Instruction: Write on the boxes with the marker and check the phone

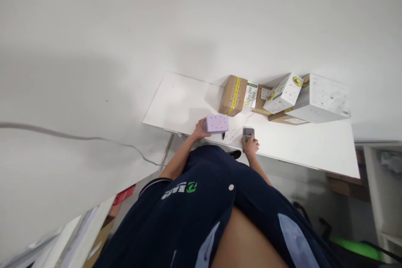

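Observation:
My left hand (201,130) is closed on the left side of a small lilac box (217,123) dotted with dark marks, at the front of the white table (182,100). Just below the box's right corner lies a short black pen-like item (223,135). To the right, my right hand (250,145) has its fingers around the lower end of a phone (248,132), which is at the table surface near the front edge. The fingers cover part of it.
Along the back stand a brown carton with yellow tape (234,95), a white printed box (251,95), a white box with avocado pictures (284,93) and a larger white box (325,98). A grey cable (78,137) hangs at the left. White shelving (381,184) stands at the right.

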A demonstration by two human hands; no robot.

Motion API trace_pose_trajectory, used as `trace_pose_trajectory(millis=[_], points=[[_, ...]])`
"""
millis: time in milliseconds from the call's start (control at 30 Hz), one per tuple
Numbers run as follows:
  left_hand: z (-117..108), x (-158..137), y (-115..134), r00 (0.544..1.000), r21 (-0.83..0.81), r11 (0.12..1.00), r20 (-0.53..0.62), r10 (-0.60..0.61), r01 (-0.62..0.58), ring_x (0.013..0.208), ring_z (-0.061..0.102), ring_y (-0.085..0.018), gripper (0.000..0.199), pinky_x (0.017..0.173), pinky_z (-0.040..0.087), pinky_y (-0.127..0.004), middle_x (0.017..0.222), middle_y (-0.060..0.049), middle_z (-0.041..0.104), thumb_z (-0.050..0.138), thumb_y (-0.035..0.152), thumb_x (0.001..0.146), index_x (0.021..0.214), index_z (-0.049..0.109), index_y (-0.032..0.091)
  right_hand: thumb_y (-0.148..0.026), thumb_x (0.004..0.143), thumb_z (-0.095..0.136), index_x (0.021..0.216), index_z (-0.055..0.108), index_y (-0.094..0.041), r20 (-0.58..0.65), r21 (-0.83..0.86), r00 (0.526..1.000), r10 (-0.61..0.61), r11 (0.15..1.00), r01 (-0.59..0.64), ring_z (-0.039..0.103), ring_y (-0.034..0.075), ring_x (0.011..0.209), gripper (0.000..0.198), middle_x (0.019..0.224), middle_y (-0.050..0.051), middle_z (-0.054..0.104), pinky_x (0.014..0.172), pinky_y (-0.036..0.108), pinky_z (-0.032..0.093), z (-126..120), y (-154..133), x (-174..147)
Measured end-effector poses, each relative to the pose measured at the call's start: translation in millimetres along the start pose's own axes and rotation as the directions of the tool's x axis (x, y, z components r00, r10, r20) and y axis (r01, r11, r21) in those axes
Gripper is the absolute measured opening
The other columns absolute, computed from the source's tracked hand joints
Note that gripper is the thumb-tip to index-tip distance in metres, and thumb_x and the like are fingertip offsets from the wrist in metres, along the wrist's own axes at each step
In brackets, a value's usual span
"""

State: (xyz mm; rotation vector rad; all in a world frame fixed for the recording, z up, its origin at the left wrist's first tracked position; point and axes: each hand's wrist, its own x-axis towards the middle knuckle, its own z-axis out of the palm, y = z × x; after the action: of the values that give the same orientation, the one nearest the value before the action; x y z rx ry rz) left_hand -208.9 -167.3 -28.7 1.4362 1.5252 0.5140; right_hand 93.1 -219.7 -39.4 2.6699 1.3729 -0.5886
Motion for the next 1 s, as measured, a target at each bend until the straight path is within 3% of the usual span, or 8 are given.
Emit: trace_pose_trajectory(millis=[167,300,467,567,667,800,900,1000], points=[[-40.8,-5.0,19.6,0.954,0.025,0.994,-0.285,-0.094,0.105,0.133,0.043,-0.034,0.102,0.114,0.033,-0.046,0.141,-0.021,0.039,0.083,0.027,0.058,0.144,0.029,0.012,-0.051,0.094,0.046,0.154,0.03,-0.022,0.027,0.088,1.0,0.0,0.996,-0.003,0.047,0.038,0.126,0.068,0.141,0.02,0.044,0.1,0.051,0.041,0.7,11.1,-0.5],[-97.8,0.6,29.7,0.816,0.155,0.893,-0.493,-0.301,0.422,0.131,0.045,-0.04,0.095,0.111,0.033,-0.056,0.138,-0.022,0.039,0.077,0.034,0.066,0.146,0.029,0.013,-0.048,0.094,0.045,0.153,0.032,-0.021,-0.001,0.127,1.0,-0.004,0.992,0.004,0.047,0.038,0.127,0.066,0.144,0.021,0.043,0.101,0.051,0.041,1.1,13.6,-2.3],[-141.8,12.4,16.4,0.696,0.135,0.771,-0.546,-0.467,0.623,0.128,0.05,-0.041,0.1,0.106,0.043,-0.054,0.144,-0.022,0.033,0.075,0.031,0.07,0.152,0.02,0.02,-0.044,0.093,0.047,0.151,0.036,-0.02,-0.04,0.16,0.999,0.015,0.987,-0.008,0.047,0.039,0.127,0.064,0.145,0.022,0.042,0.101,0.052,0.041,-4.1,14.5,-4.4],[-153.0,25.9,3.5,0.663,0.043,0.784,-0.563,-0.493,0.619,0.127,0.052,-0.039,0.102,0.105,0.045,-0.053,0.147,-0.023,0.029,0.077,0.023,0.069,0.153,0.018,0.022,-0.043,0.093,0.047,0.151,0.036,-0.016,-0.07,0.168,0.998,0.005,0.986,0.006,0.048,0.04,0.126,0.064,0.144,0.024,0.042,0.1,0.051,0.041,-7.8,18.5,-6.3],[-162.2,45.4,-3.4,0.626,-0.073,0.855,-0.651,-0.43,0.513,0.133,0.048,-0.036,0.096,0.112,0.04,-0.05,0.153,-0.026,0.019,0.073,0.012,0.072,0.152,0.019,0.013,-0.042,0.093,0.047,0.15,0.038,-0.015,-0.095,0.176,0.995,-0.008,0.984,0.025,0.049,0.04,0.124,0.063,0.142,0.025,0.043,0.099,0.05,0.041,-9.9,21.6,-8.6],[-162.2,67.7,5.3,0.568,-0.096,0.914,-0.757,-0.324,0.394,0.15,0.018,-0.032,0.085,0.12,0.028,-0.045,0.157,-0.031,-0.002,0.056,0.005,0.085,0.151,0.002,0.0,-0.04,0.093,0.047,0.146,0.042,-0.014,-0.126,0.203,0.991,-0.054,0.976,0.079,0.05,0.037,0.122,0.059,0.137,0.025,0.047,0.1,0.05,0.04,-9.3,19.9,-10.6],[-133.8,74.3,32.5,0.606,-0.018,0.953,-0.769,-0.206,0.302,0.15,0.014,-0.028,0.075,0.122,0.019,-0.049,0.157,-0.024,0.02,0.054,0.007,0.089,0.151,0.012,0.002,-0.04,0.092,0.047,0.143,0.044,-0.012,-0.17,0.216,0.978,-0.123,0.963,0.159,0.049,0.036,0.123,0.058,0.135,0.025,0.049,0.1,0.05,0.04,-5.5,14.3,-11.4],[-75.8,74.2,77.8,0.776,0.097,0.983,-0.628,-0.06,0.155,0.143,0.031,-0.026,0.058,0.121,0.021,-0.047,0.146,-0.018,0.043,0.059,0.019,0.091,0.143,0.039,0.004,-0.04,0.091,0.047,0.141,0.045,-0.01,-0.207,0.216,0.952,-0.228,0.938,0.271,0.049,0.035,0.123,0.058,0.133,0.025,0.05,0.101,0.051,0.04,0.0,5.0,-12.8]])
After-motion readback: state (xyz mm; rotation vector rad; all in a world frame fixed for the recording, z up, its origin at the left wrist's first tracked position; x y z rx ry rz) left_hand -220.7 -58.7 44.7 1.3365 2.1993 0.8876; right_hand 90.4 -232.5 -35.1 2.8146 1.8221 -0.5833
